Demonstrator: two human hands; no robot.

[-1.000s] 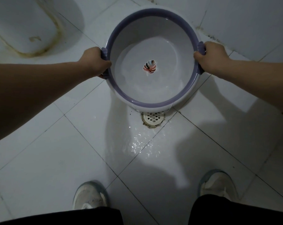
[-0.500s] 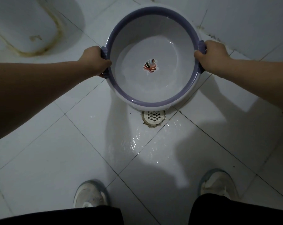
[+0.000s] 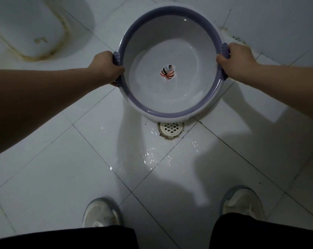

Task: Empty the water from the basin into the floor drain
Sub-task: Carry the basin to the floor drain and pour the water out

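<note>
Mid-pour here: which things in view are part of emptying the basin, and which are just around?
In the job:
white round plastic basin with purple rim, tilted toward the person
left hand and right hand on its purple side handles
round white grated floor drain
wet patch on white floor tiles

Just around:
stained white squat pan
two pale sneakers

basin [image 3: 170, 112] rim over floor drain [image 3: 171, 131]
</note>
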